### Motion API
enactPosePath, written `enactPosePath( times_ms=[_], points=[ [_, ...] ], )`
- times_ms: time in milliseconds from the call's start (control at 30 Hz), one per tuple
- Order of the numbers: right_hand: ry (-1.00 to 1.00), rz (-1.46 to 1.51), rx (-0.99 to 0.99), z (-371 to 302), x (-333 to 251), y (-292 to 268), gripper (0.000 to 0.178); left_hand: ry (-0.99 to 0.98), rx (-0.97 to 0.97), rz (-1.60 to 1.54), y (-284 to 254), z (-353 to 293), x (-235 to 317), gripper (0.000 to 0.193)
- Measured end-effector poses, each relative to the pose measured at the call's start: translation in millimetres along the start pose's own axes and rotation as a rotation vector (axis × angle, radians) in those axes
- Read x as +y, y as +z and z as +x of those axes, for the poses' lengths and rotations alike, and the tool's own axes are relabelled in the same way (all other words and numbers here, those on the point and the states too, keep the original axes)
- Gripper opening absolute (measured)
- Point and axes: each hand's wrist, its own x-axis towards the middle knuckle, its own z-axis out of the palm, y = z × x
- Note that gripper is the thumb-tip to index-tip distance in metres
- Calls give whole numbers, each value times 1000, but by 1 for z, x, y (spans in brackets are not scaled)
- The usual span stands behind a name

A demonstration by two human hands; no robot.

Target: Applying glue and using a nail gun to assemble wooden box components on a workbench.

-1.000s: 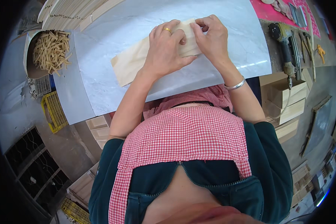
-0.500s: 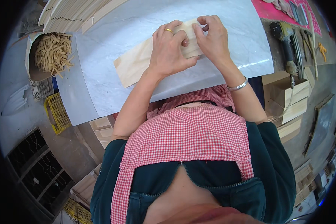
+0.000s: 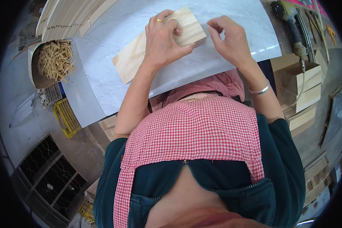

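Note:
A pale wooden piece (image 3: 188,24), long and flat-topped with a visible side edge, lies slanted on the grey marbled tabletop. My left hand (image 3: 161,41), with a gold ring, grips it across its width, thumb on the near edge and fingers toward the far edge. Part of the wood is hidden under this hand. Off the wood's right end, apart from it, my right hand (image 3: 231,40) hovers above the table. Its thumb and curled fingers come together at the tips, which are slightly blurred; anything between them is too small to make out.
Thin wooden slats (image 3: 70,17) are stacked at the far left, beside an open bag of wood strips (image 3: 56,60). A yellow crate (image 3: 67,117) stands below. To the right are an air tool (image 3: 288,22) with a hose, pliers (image 3: 330,35) and wooden boxes (image 3: 307,85).
My right hand has left the wooden piece and moved right and nearer to me. My left hand still grips the wood. The whole view has shifted slightly.

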Motion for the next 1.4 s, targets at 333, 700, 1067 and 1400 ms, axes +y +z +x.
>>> enactPosePath(
  times_ms=[333, 700, 1067, 1400],
  points=[
    [-63, -93, -75, -22, -4, -5, 13, -18, -41, 31, -1, -1, 4, 43],
    [-123, -188, -120, -17, -4, -7, 7, -34, -76, 4, -6, 2, 4, 45],
    [-277, -461, -209, -6, -7, -12, 10, -64, -140, -37, -12, 2, 1, 54],
    [-202, -431, -178, -12, -1, -8, 11, -765, 532, -87, -87, -90, -30, 38]
  ],
)
